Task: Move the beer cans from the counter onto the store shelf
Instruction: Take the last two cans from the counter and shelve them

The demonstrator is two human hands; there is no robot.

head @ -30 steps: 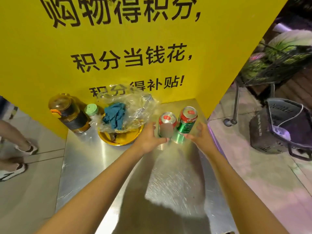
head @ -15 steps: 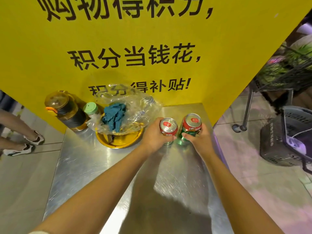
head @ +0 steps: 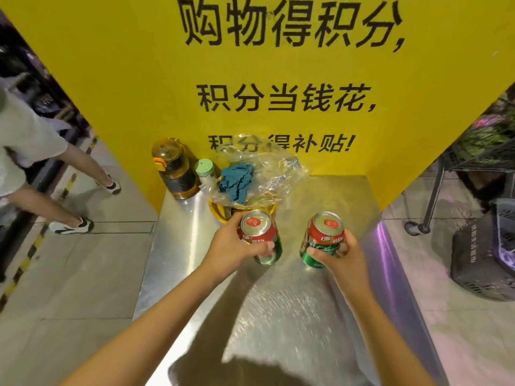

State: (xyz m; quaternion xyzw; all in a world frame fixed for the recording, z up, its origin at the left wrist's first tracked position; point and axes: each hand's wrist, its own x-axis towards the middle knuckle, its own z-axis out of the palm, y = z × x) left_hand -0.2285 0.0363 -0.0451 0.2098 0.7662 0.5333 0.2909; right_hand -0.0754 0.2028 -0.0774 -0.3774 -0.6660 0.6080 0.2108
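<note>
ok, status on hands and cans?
Left hand grips left can. Right hand grips right can. Both over the counter, no shelf in view. Plastic bag behind, not blocking.

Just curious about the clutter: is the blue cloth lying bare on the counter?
No, the blue cloth sits inside a clear plastic bag on a yellow dish.

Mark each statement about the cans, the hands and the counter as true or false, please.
1. Each hand grips one can. True: the left hand grips the left can, the right hand the right can.
2. The cans touch each other. False: they are apart.
3. The sign behind the counter is blue. False: the sign is yellow.
4. A teal cloth lies in a clear plastic bag. True.
</note>
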